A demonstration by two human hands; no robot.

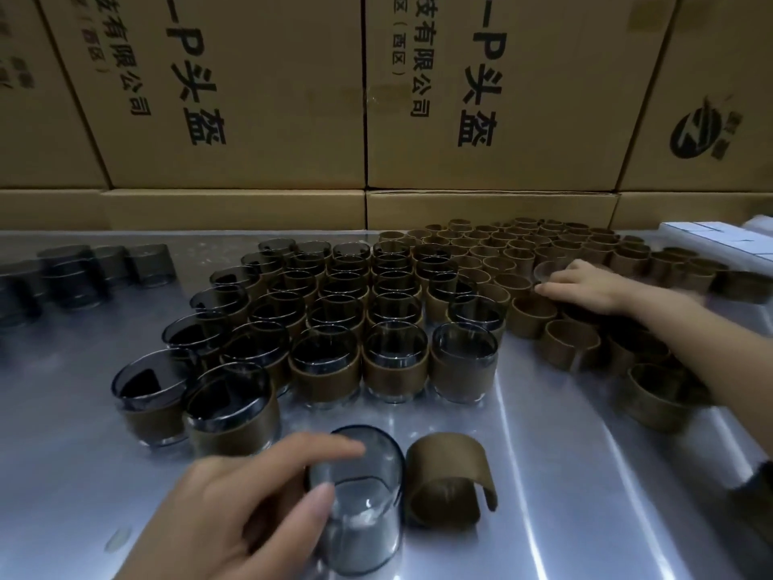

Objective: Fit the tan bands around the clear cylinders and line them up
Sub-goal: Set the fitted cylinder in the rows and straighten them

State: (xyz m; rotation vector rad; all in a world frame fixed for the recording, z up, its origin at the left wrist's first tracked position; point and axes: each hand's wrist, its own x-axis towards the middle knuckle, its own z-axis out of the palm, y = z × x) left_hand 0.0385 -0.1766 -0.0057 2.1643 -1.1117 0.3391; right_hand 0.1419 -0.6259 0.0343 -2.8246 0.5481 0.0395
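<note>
near the worktop's front edge, left hand (234, 500) curled round a bare clear cylinder (359, 502), loose tan band (449, 481) touching; right hand (585, 282) pinching another cylinder (548, 272) among spare bands; best slid on squarely.

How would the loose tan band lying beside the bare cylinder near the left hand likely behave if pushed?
The loose tan band is a thin open ring with a gap in its wall, so it probably flexes when squeezed. It looks light and would likely slide on the shiny table. Lying partly on its curved side, it might rock or roll.

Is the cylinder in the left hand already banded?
No: the clear cylinder the left hand grips is bare, and a loose tan band lies beside it.
</note>
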